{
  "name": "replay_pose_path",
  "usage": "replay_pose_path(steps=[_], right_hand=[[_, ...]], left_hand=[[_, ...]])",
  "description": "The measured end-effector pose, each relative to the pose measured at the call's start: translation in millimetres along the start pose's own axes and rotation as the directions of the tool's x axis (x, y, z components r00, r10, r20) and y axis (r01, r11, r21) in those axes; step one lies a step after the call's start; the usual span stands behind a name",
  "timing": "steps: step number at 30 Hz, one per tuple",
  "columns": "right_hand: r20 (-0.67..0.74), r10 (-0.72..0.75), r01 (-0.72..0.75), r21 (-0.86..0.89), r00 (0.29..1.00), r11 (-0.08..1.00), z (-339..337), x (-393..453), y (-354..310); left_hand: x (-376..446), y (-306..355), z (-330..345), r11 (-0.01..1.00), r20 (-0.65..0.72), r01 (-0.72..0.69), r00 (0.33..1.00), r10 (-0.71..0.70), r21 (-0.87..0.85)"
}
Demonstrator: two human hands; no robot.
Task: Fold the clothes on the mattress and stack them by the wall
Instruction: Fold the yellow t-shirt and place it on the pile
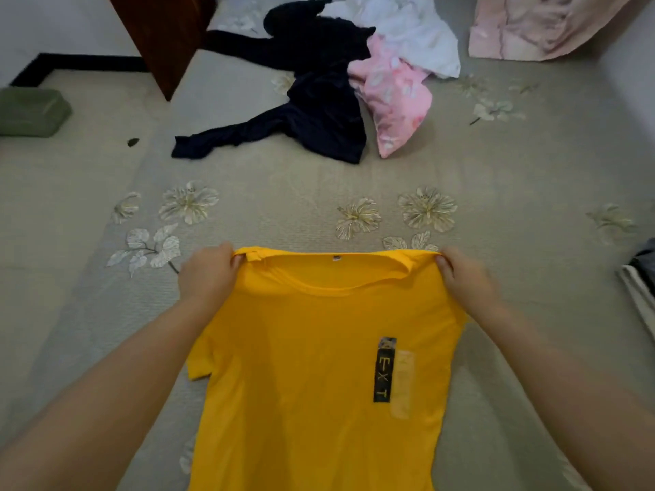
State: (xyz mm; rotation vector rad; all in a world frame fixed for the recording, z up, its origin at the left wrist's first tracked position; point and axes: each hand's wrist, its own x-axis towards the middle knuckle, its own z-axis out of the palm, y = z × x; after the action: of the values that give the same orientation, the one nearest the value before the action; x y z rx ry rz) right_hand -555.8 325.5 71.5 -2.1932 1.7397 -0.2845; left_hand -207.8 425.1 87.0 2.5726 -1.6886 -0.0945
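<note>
Both hands had the yellow T-shirt (319,366) pinched at the shoulders, left hand (209,274) and right hand (464,278), fingers curled tight over the seams, held up above the mattress (283,186). Looked light and floppy, so the shoulders seemed the best grab.

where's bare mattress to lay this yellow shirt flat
The broad strip of mattress between the yellow shirt and the dark garment is free. Bare patches also flank the left hand and right hand. The far side is crowded: dark garment, pink garment, white cloth.
</note>
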Motion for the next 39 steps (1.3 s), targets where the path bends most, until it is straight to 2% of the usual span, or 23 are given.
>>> replay_pose_path(steps=[3,5,7,10,12,14,15,18,22,25,27,30,32,33,36,39], right_hand=[[-0.133,-0.168,0.144,-0.173,0.977,0.974,9,29,-1],[-0.233,-0.240,0.181,-0.248,0.942,0.952,17,46,-3],[-0.287,-0.245,0.169,-0.267,0.926,0.949,28,65,-3],[-0.346,-0.157,0.086,-0.213,0.925,0.973,55,102,1],[-0.320,-0.028,-0.036,-0.190,0.947,0.981,80,127,1],[-0.189,0.105,-0.139,-0.175,0.976,0.975,109,144,-1],[-0.133,0.127,-0.150,-0.181,0.983,0.972,123,147,-1],[-0.025,0.095,-0.098,-0.182,0.995,0.978,155,134,-3],[-0.009,-0.054,0.052,-0.188,0.998,0.981,183,106,-12],[0.033,0.142,-0.138,-0.117,0.989,0.984,186,121,-10],[0.020,0.209,-0.205,-0.126,0.978,0.971,186,142,-2],[0.149,0.127,-0.100,-0.179,0.981,0.979,178,172,5],[0.231,0.042,-0.001,-0.175,0.972,0.984,174,183,9],[0.211,0.019,0.017,-0.168,0.977,0.986,171,186,12],[-0.008,0.063,-0.063,-0.147,0.998,0.987,165,196,18],[-0.058,0.116,-0.127,-0.245,0.992,0.961,172,203,19]], left_hand=[[28,-2,17,1.000,-0.052,-0.013,0.999,0.014,0.012],[49,-2,29,1.000,-0.062,-0.005,0.998,0.004,-0.012],[72,-3,42,1.000,-0.078,-0.021,0.997,0.020,-0.011],[109,-3,65,1.000,-0.111,-0.025,0.994,0.024,-0.010],[135,2,85,1.000,-0.085,0.006,0.996,-0.008,-0.027],[151,8,109,0.997,0.002,0.058,0.998,-0.057,-0.052],[154,11,122,0.995,0.055,0.077,0.996,-0.074,-0.062],[143,15,158,0.996,0.151,0.033,0.988,-0.021,-0.078],[119,11,192,0.996,0.165,-0.044,0.985,0.057,-0.083],[125,3,201,0.989,0.106,-0.024,0.994,0.040,-0.149],[137,-1,201,0.983,0.063,-0.020,0.997,0.032,-0.184],[159,-3,202,0.988,0.067,-0.002,0.998,0.013,-0.156],[172,-5,204,0.988,0.084,-0.044,0.995,0.057,-0.150],[177,-6,204,0.979,0.065,-0.055,0.996,0.069,-0.195],[189,-3,200,0.946,-0.065,-0.054,0.997,0.035,-0.320],[202,8,203,0.960,-0.063,-0.041,0.998,0.024,-0.277]])
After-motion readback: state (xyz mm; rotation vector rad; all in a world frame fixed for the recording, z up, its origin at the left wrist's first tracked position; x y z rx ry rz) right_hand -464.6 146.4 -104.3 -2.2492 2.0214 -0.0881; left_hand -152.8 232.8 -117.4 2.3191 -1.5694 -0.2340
